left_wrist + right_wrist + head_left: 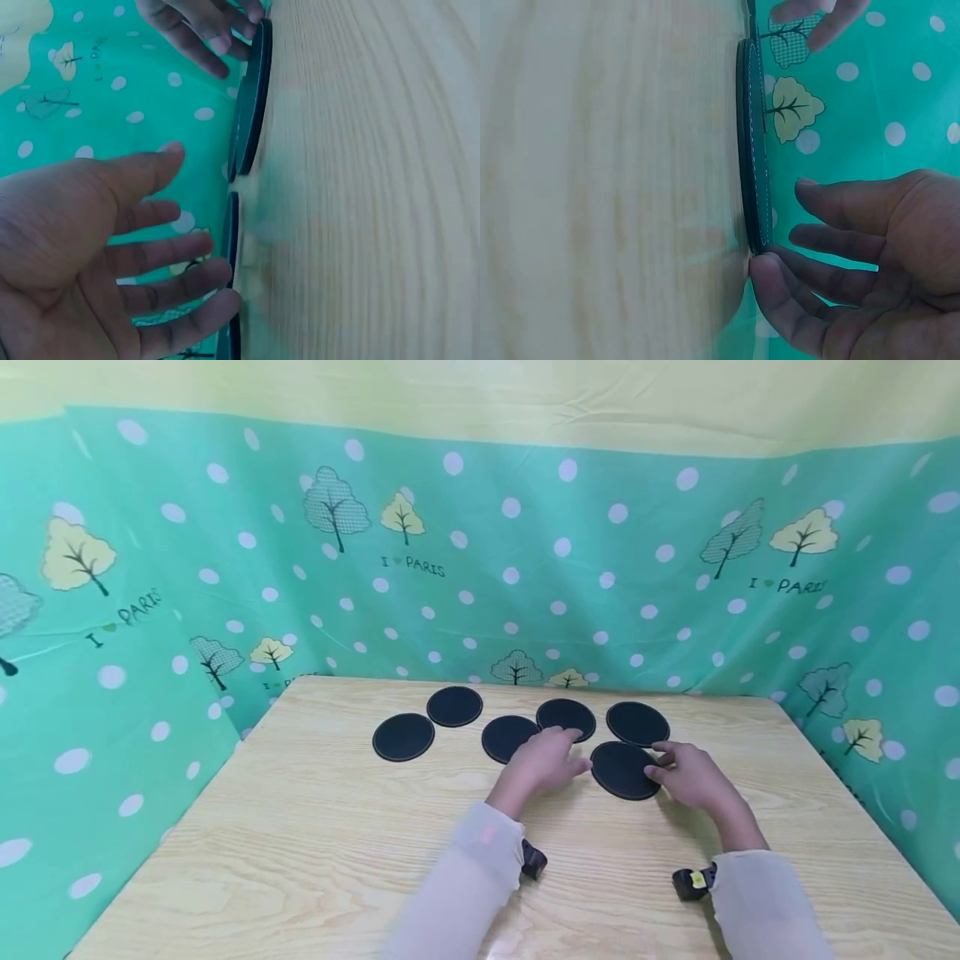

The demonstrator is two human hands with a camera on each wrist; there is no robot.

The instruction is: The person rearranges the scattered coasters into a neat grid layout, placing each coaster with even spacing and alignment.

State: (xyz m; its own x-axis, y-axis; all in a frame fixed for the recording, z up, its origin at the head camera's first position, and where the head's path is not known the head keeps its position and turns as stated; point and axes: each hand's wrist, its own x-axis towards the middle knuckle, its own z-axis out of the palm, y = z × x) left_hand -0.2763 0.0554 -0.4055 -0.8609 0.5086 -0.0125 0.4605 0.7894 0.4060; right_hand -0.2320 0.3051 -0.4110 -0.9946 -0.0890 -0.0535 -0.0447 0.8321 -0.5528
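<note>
Several round black coasters with stitched rims lie on the wooden table. My right hand (pixel 686 774) is at the right edge of the front right coaster (pixel 621 770); in the right wrist view its lower fingers (pixel 776 289) touch the coaster's edge (pixel 756 150), while the thumb stays apart. Behind it lies another coaster (pixel 637 723). My left hand (pixel 546 760), fingers spread, hovers by the back middle coaster (pixel 564 714) and partly covers it and the neighbouring coaster (pixel 507 737). Nothing is held in the left hand, as the left wrist view shows.
Two more coasters, one in front (pixel 403 737) and one behind (pixel 454 706), lie to the left. A green dotted cloth (pixel 480 568) hangs behind the table (pixel 300 843) and along its sides. Both wrists carry small black cameras.
</note>
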